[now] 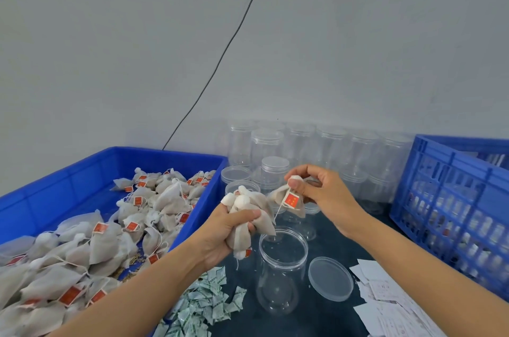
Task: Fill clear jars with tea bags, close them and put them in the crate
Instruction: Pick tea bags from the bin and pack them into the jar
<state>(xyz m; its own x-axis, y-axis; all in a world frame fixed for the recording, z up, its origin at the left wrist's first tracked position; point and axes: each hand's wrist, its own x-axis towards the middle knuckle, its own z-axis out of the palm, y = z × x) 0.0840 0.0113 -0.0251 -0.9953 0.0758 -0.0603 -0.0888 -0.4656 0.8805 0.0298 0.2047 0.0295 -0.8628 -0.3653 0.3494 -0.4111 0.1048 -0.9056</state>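
Left hand (231,229) clutches tea bags (248,215); right hand (319,193) pinches red-tagged bag (289,201); tag writing unreadable.

This looks like a small packing workshop, not a home. A blue plastic bin (82,171) is heaped with identical tagged tea bags (91,248), rows of empty clear jars (303,143) line a bare grey wall (110,33), and a blue slatted crate (451,198) stands beside paper slips (385,301) and small sachets (203,303).

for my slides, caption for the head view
Left hand grips tea bags; right hand pinches one above open jar.
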